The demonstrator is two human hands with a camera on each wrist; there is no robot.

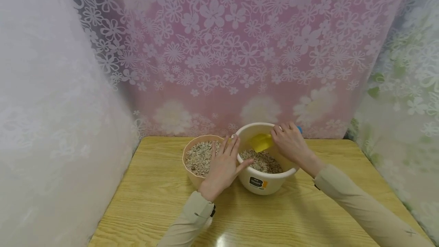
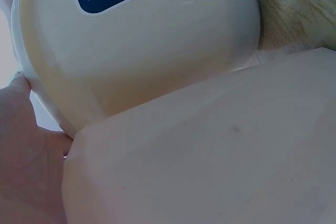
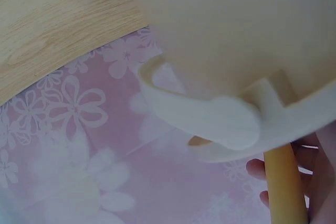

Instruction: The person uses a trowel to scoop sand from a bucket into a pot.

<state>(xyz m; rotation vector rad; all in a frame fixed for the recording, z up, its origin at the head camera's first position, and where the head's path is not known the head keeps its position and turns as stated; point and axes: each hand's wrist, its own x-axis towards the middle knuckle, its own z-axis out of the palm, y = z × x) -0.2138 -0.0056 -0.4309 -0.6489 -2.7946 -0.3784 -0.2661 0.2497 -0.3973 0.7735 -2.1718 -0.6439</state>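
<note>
A white bucket [image 1: 245, 184] holds brown and pale grains [image 1: 264, 163]. Inside it, tilted above the grains, is a yellow scoop [image 1: 261, 142] that the right hand [image 1: 289, 146] grips over the bucket's far right side. The right wrist view shows fingers of the right hand [image 3: 315, 177] around a yellow handle [image 3: 283, 184] beside the bucket [image 3: 241, 40]. With fingers spread, the left hand [image 1: 222, 167] lies across the right side of a peach bowl [image 1: 194, 180] of similar grains and touches the bucket's rim. The left wrist view has the bowl [image 2: 210, 156] close against the bucket [image 2: 157, 40].
Both containers stand near the back of a wood-grain table [image 1: 147, 201]. A pink flowered curtain [image 1: 223, 56] hangs behind it, with pale sheets at the left [image 1: 51, 106] and right [image 1: 408, 106]. A small blue thing [image 1: 300, 129] shows beside the right hand.
</note>
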